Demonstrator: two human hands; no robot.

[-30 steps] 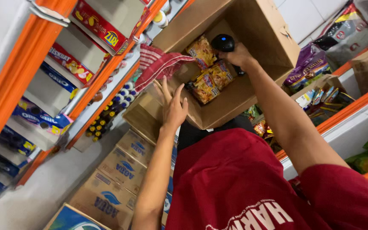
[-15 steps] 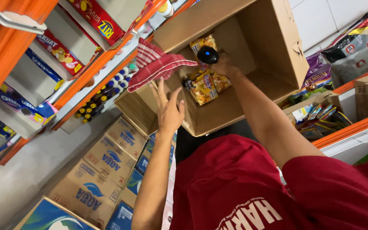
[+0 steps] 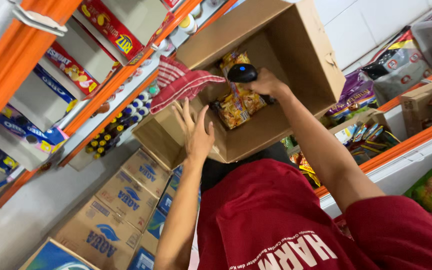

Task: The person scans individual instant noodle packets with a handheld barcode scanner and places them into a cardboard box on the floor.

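- While the head camera looks down, a large open box (image 3: pixel 296 75) fills the middle of the view, tilted, with its opening toward the person.
- Left hand (image 3: pixel 194 131) lies flat against the near wall of the box, at its lower left corner; the fingers (image 3: pixel 182 113) are spread apart and straight, and they clamp nothing.
- Right hand (image 3: pixel 265 85) is inside the box, with its fingers closed around a black scanner (image 3: pixel 242 73).
- On top of the scanner a small blue light shows, and its head points to the left.
- Just below the scanner, yellow snack packs (image 3: pixel 239 100) lie on the bottom of the box; whether the scanner touches them, I cannot tell.
- A red striped cloth (image 3: pixel 181 82) hangs over the left edge of the box, just above the left hand.
- Both arms come out from a dark red shirt (image 3: pixel 271 215) at the bottom of the view.
- On the left stand orange shelves (image 3: pixel 21 50) with biscuit boxes and small bottles (image 3: pixel 113 125).
- Under them, brown cartons (image 3: pixel 126 195) lie in a stack.
- To the right, more orange shelves carry snack bags (image 3: pixel 391 70).
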